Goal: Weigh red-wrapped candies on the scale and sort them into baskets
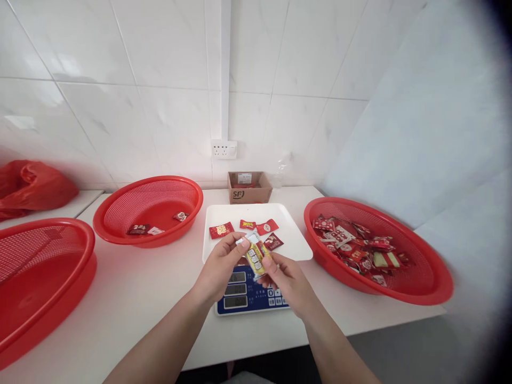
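Between both hands, above the front of a digital scale [224,306], is a yellow wrapped snack packet [255,257] with a clear edge. My left hand [221,265] pinches its upper left end between thumb and fingers. At the lower right side, my right hand [288,278] grips the same packet, thumb on top. Behind it, on the scale's white tray [288,229], lie several small packets: a red one [221,230] at left, a red and yellow one [247,224], a bright red one [267,227] and a dark red one [273,241]. My hands partly cover the scale's keypad and displays.
A red basket [434,272] full of mixed packets stands at right. Another red basket [120,205] at back left holds a few packets; a third [40,320] is at far left. Behind the scale sit a cardboard box [241,196] and, on the wall, a socket [224,150].
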### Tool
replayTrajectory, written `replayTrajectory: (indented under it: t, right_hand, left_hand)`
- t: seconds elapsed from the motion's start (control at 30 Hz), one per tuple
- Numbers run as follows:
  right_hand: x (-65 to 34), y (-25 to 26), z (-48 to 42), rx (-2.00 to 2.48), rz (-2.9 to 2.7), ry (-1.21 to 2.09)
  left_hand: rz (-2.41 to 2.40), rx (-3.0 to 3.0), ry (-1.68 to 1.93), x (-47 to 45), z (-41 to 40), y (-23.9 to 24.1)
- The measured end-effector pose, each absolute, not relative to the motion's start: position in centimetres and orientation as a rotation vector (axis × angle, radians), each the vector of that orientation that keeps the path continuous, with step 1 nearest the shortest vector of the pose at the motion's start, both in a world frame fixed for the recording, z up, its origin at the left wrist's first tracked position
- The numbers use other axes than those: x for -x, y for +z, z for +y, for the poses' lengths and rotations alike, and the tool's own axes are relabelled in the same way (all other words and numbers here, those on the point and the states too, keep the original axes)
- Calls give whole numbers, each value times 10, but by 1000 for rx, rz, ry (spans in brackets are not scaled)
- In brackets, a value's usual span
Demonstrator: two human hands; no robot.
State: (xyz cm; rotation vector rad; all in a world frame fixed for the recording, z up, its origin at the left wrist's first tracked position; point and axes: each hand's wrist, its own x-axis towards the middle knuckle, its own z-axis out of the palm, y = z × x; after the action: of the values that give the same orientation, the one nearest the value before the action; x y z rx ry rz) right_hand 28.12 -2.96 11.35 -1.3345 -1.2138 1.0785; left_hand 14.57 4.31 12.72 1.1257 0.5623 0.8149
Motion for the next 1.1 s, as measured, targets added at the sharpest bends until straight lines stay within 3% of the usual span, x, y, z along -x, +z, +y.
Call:
replayTrajectory:
  t: [0.13,0.5,1.1]
  right_hand:
    - [-280,109,-32,1321,-1478,1181]
    - [-289,101,-21,1214,-870,911]
    - [-284,100,-28,1162,-837,1090]
  left_hand:
    - [595,-1230,776,-145,47,129]
    - [653,-1370,723,-145,37,118]
    - [734,-1377,767,-145,37,108]
